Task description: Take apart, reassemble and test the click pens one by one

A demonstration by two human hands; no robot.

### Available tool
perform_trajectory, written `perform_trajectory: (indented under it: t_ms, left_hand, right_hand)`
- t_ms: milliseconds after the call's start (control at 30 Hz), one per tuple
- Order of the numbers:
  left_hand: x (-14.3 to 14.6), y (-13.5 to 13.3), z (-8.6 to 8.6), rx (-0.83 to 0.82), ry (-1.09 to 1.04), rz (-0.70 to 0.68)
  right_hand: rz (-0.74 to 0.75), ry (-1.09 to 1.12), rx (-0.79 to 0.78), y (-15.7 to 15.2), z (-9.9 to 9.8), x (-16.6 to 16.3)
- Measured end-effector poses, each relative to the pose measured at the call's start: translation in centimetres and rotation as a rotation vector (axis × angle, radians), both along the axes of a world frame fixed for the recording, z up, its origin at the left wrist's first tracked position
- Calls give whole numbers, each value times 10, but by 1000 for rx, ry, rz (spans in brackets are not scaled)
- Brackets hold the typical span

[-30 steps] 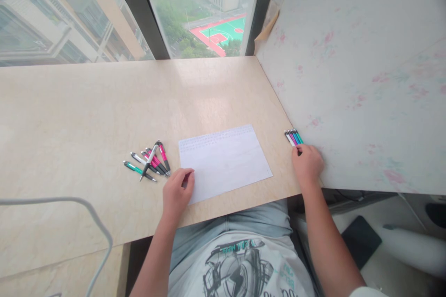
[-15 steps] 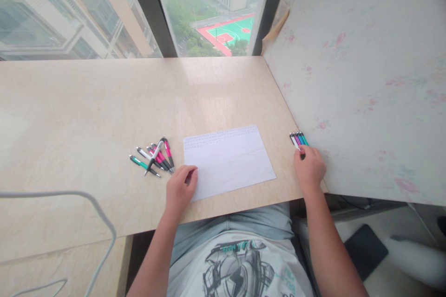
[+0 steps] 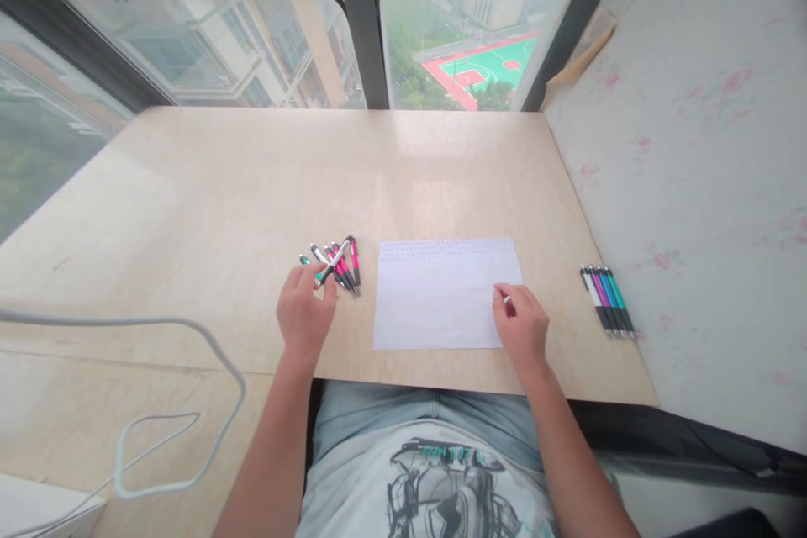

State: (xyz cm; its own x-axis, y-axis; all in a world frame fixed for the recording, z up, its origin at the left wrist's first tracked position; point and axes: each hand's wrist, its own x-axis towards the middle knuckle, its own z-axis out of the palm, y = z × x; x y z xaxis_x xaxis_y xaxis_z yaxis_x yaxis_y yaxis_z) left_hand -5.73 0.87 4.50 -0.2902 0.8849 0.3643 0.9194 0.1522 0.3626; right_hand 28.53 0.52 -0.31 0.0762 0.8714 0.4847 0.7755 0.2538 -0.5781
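Observation:
A white sheet of paper (image 3: 441,303) lies flat near the front edge of the beige desk (image 3: 252,185). My right hand (image 3: 522,326) rests on the sheet's right side with its fingers curled, and a small white tip shows at the fingertips. Left of the sheet lies a loose pile of pens (image 3: 340,262), pink, white and teal. My left hand (image 3: 306,313) is at the pile's near end, with thumb and fingers closed on a teal pen (image 3: 305,260). A neat row of pens (image 3: 606,299) lies at the desk's right edge, apart from both hands.
A pale patterned wall panel (image 3: 693,185) stands along the desk's right side. Windows (image 3: 466,50) run behind the desk's far edge. A grey cable (image 3: 189,370) loops over the lower surface at the front left.
My right hand left the row of pens and came onto the sheet. My left hand moved off the sheet's corner to the pile of pens. The view swung left.

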Motion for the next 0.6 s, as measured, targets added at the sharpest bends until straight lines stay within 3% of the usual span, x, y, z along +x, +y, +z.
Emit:
perform_trajectory:
  t_ms: [267, 400, 500, 600]
  left_hand:
    - [-13, 24, 1, -300, 209, -78]
    - [-15, 26, 0, -286, 158, -100]
    - [-10, 22, 3, -201, -93, -87]
    - [10, 15, 6, -190, -696, -135]
  right_hand:
    - [2, 96, -26, 0, 4, -9]
    - [-67, 148, -64, -1, 8, -4]
    - [-94, 189, -99, -1, 9, -2]
    - [-79, 301, -182, -2, 7, -7]
